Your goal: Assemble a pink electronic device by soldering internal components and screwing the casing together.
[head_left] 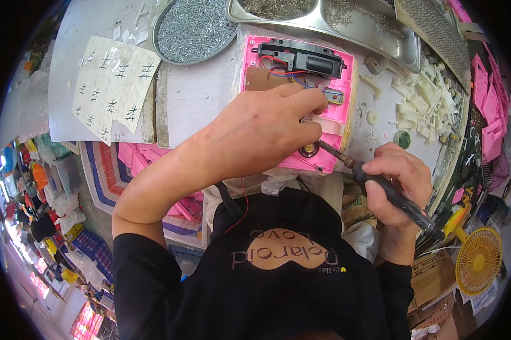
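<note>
A pink plastic casing lies open on the bench in front of me. Inside it are a black plastic assembly, red and blue wires, a small board with a switch and a round part with a brass-coloured centre. My left hand reaches over the casing, thumb and forefinger curled together beside a white plastic strip; what they pinch is hidden. In my right hand is a black-handled soldering iron. Its metal tip points at the casing, close to the round part and my left fingers.
A round tray of screws and a metal tray of small parts stand at the back. White plastic pieces lie to the right, a marked paper sheet to the left. A yellow fan is at lower right.
</note>
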Demonstrator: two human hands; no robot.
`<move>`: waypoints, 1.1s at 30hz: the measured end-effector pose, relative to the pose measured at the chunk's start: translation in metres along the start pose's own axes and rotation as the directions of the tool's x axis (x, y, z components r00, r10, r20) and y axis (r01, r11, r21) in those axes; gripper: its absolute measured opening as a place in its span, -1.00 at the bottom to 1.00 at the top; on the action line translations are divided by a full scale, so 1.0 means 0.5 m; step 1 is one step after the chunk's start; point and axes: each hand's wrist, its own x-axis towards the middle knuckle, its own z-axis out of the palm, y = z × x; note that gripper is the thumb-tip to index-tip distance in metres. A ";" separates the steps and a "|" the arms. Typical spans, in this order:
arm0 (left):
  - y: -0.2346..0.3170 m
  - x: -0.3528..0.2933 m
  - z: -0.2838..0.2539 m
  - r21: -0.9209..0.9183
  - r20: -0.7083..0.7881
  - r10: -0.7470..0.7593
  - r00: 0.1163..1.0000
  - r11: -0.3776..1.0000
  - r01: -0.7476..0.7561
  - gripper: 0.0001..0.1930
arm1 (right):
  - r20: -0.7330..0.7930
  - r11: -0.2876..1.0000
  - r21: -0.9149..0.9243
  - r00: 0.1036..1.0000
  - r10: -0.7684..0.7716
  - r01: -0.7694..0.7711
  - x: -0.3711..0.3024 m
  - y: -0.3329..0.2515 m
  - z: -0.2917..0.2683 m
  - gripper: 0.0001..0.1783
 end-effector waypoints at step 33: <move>0.016 0.004 -0.003 -0.005 0.005 0.003 1.000 1.000 -0.003 -0.79 | -1.000 0.939 0.000 -0.003 -0.001 -0.344 -0.411 -0.016 -0.474 -0.94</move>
